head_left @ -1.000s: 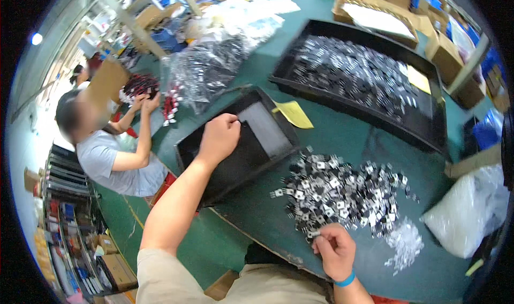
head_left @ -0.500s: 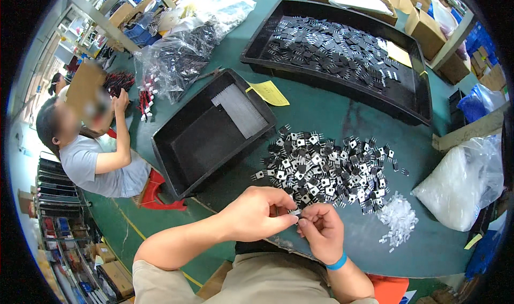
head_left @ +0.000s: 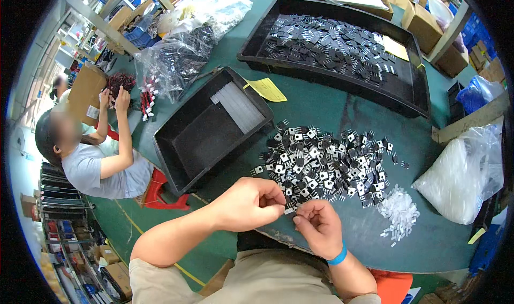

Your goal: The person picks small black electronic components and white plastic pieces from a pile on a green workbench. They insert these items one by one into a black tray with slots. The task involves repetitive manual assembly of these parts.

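My left hand (head_left: 250, 203) is closed in a pinch in front of the pile, with a small transistor (head_left: 289, 210), black with a pale metal back, at its fingertips. My right hand (head_left: 320, 228), a blue band on its wrist, faces it with thumb and curled forefinger close together; what they hold, if anything, is too small to make out. Just beyond both hands spreads a loose pile of three-legged transistors (head_left: 326, 165). Right of it lies a small heap of whitish translucent sleeves (head_left: 399, 214).
A black tray (head_left: 184, 162) with a row of clear strips stands left of the pile. Behind is a larger black tray (head_left: 332, 84) holding many black parts. A bag of white pieces (head_left: 455, 183) sits at right. A co-worker (head_left: 101, 154) handles dark red wires at left.
My hands have drawn slightly apart, the left shifting a little to the left with the transistor near its fingertips. The co-worker's two hands are now both raised at the wires.
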Available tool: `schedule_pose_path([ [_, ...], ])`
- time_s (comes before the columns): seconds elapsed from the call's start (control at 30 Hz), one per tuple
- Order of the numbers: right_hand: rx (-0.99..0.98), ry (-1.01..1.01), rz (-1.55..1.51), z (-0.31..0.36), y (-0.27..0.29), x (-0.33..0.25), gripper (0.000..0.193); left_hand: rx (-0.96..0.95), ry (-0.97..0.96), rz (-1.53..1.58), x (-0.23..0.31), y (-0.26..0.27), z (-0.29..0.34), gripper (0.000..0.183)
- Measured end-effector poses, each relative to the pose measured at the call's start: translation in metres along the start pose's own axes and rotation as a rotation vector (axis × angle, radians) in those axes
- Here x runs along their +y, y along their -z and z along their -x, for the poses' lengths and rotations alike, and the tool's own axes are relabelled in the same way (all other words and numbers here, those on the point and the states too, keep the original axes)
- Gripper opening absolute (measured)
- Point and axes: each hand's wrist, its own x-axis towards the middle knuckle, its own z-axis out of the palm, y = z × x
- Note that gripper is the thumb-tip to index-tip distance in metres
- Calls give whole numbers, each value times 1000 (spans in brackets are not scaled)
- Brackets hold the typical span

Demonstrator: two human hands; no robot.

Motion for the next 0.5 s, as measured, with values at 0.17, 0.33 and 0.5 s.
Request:
schedule_pose_path([
  [0.17,11,-14,-29,1,-5,-3,23,-20,-39,-74,-7,-12,10,18],
  [0.33,48,6,-87,3,-5,-7,22,108,-75,1,1,0,19,16],
  [0.5,-20,19,117,1,1,2,12,675,-215,-109,-2,77,9,15],
])
